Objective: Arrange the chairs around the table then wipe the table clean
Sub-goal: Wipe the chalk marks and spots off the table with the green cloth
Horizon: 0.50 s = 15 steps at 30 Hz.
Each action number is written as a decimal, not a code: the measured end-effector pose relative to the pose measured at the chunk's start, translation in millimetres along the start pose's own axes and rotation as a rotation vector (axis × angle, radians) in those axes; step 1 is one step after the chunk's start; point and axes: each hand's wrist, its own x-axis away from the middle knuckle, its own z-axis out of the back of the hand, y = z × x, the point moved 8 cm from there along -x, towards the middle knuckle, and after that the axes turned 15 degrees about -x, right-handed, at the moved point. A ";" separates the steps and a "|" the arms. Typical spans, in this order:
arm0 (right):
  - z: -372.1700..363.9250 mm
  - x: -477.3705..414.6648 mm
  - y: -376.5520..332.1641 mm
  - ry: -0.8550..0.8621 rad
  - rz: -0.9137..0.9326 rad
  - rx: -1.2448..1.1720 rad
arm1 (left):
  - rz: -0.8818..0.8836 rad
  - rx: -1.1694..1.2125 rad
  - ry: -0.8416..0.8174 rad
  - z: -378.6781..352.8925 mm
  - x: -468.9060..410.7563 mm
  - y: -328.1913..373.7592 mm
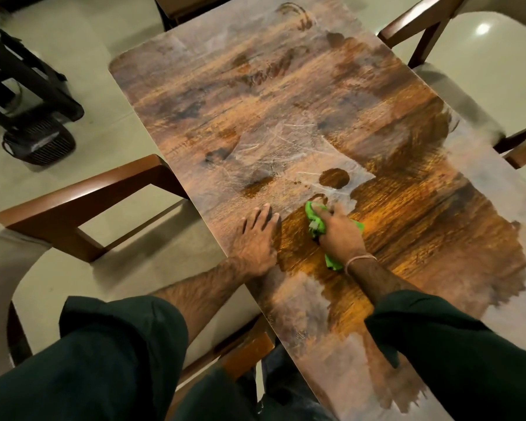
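A long wood-grain table (255,95) runs from 6 to 1 o'clock, mostly filmed with grey dust, with a glossy amber patch wiped bare near its middle. There the right hand (339,232) clamps its fingers on a crumpled green cloth (403,212). At the cloth's 9 o'clock, the left hand (257,238) lies flat, fingers slightly apart. Chairs stand at 9 (82,199) and 2 o'clock (419,28).

The single head-worn camera is looking forward and steeply down from close above the table (255,86), taking in most of its top.
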 end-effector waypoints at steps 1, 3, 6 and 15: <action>1.6 1.0 1.9 0.046 -0.048 -0.022 | 0.000 0.007 0.005 0.0 -0.8 0.0; -11.5 6.1 -13.2 -0.018 0.066 0.036 | -0.002 0.008 0.013 -0.9 -2.2 0.2; -24.5 16.0 -20.1 -0.228 0.308 0.106 | -0.003 0.005 0.028 -0.7 -5.3 1.6; -9.8 9.3 -3.9 -0.122 0.164 0.020 | -0.027 -0.012 0.047 3.1 -21.5 16.4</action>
